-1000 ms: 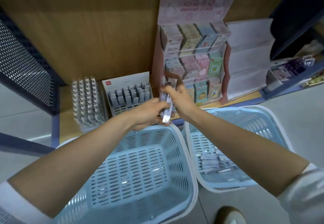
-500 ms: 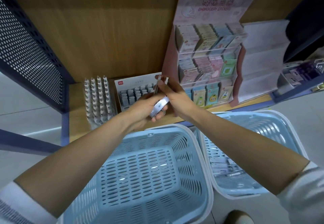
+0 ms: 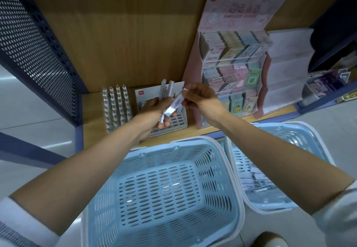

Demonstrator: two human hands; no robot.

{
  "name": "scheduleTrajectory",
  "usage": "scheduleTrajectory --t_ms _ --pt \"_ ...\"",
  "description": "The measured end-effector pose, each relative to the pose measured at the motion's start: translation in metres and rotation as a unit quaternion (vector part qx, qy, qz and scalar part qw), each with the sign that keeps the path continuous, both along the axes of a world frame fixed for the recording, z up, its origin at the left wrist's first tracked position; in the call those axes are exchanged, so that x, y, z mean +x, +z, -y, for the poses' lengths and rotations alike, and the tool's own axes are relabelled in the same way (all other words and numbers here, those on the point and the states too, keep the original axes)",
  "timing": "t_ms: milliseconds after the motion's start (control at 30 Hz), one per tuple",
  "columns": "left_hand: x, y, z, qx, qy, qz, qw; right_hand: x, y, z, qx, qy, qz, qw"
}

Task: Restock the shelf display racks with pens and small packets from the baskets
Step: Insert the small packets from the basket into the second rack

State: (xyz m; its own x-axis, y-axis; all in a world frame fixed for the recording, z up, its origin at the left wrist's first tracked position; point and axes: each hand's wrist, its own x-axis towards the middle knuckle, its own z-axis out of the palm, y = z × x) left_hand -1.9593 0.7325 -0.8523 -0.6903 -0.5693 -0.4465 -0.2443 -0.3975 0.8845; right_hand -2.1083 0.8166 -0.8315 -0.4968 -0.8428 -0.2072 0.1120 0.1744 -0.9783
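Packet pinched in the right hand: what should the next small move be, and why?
Probably the right hand should pull its packet free of the bundle that the left hand grips, then drop it into the grey slotted rack just behind, whose front slots look unfilled.

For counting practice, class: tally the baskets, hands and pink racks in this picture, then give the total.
Baskets: 2
Hands: 2
Pink rack: 1
Total: 5
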Motion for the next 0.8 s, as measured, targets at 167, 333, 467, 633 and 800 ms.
scheduleTrajectory --t_ms 167,333,467,633,800 --pt "0.021 0.001 0.018 -0.153 0.009 0.085 0.984 0.000 0.003 0.011 0.005 -0.012 -0.060 0.998" --pt "0.043 -0.007 0.039 -0.294 -0.008 0.164 0.941 -0.005 -0.001 0.031 0.060 0.036 -0.164 0.984" --pt "0.051 -0.013 0.046 -0.288 0.022 0.161 0.944 0.000 -0.020 0.038 0.107 0.054 -0.219 0.968" --pt "0.059 -0.017 0.051 -0.281 0.030 0.162 0.945 0.000 -0.036 0.044 0.157 0.083 -0.200 0.964" --pt "0.065 -0.016 0.052 -0.296 0.034 0.160 0.941 0.012 -0.043 0.043 0.178 0.119 -0.271 0.939"
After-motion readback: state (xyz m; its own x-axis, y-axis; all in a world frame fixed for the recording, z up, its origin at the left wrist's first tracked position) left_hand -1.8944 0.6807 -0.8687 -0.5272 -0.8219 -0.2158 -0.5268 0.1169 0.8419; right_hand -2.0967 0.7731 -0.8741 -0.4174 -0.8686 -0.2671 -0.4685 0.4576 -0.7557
